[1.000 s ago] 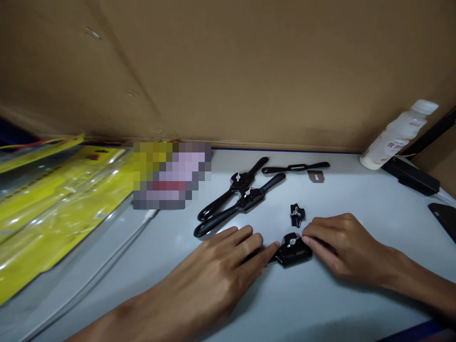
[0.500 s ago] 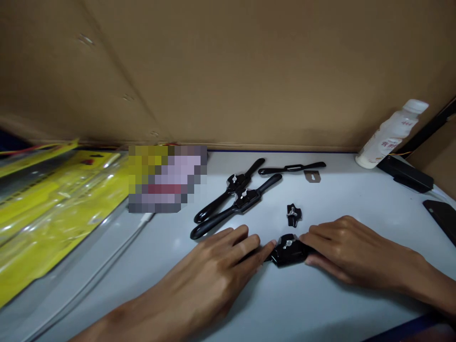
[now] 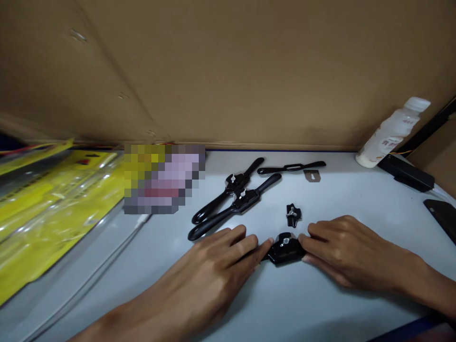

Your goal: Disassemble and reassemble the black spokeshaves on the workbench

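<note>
A black spokeshave (image 3: 286, 251) with a silver thumbscrew lies low on the table between my hands. My left hand (image 3: 224, 266) is closed round its left handle, the index finger reaching to the body. From the other side my right hand (image 3: 342, 249) grips the right handle; both handles are mostly hidden. Just beyond sits a loose black cap (image 3: 293, 215) with its screw. Two whole spokeshaves (image 3: 245, 202) rest side by side farther left. At the back are a bare spokeshave frame (image 3: 292, 167) and a flat slotted blade (image 3: 312, 176).
Yellow clear-fronted packaging (image 3: 60, 190) covers the left side, next to a pixelated patch and a white cable (image 3: 89, 280). A milky bottle (image 3: 392, 135) leans at the back right, near a black power block (image 3: 406, 172) and a dark flat object (image 3: 441, 218). Cardboard (image 3: 228, 71) walls the back.
The spokeshave between my hands has shifted very slightly left, both hands still on it. The whole view has drifted a little; the other tools lie as before.
</note>
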Motion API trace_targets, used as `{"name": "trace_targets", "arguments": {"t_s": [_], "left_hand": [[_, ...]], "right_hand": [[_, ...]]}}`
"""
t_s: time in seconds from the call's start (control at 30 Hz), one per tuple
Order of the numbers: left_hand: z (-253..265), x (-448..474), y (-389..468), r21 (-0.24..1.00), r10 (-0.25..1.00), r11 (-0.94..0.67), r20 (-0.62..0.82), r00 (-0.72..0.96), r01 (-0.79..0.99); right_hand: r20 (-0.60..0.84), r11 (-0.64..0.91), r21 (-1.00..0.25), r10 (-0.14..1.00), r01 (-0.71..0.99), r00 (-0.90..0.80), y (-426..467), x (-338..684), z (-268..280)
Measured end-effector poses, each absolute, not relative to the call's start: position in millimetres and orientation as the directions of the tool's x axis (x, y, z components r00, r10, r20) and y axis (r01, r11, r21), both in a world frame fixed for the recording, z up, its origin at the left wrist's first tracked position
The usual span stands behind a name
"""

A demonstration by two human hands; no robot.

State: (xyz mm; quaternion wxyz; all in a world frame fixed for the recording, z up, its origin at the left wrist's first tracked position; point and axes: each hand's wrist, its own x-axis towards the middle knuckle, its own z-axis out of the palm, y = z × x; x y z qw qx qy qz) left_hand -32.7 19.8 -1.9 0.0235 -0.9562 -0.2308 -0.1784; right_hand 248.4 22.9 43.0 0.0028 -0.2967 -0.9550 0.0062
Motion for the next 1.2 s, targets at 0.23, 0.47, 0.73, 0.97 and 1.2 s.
{"name": "trace_targets", "arguments": {"t_s": [0.23, 0.47, 0.73, 0.97, 1.2], "left_hand": [[1, -31, 21, 0.036, 0.410, -0.903, 0.373, 0.833, 0.428], [2, -30, 21, 0.033, 0.408, -0.903, 0.374, 0.833, 0.428], [2, -30, 21, 0.020, 0.414, -0.898, 0.379, 0.828, 0.440], [2, -29, 20, 0.039, 0.406, -0.905, 0.377, 0.832, 0.424], [1, -29, 18, 0.033, 0.414, -0.900, 0.382, 0.826, 0.436]], "right_hand": [[0.127, 0.767, -0.157, 0.640, 0.622, -0.758, 24, 250, 35], [0.251, 0.819, -0.150, 0.573, 0.553, -0.780, 24, 246, 25], [0.322, 0.822, -0.167, 0.567, 0.544, -0.758, 26, 243, 20], [0.377, 0.818, -0.198, 0.572, 0.541, -0.728, 26, 241, 14], [0.416, 0.799, -0.152, 0.586, 0.582, -0.696, 23, 234, 12]]}}
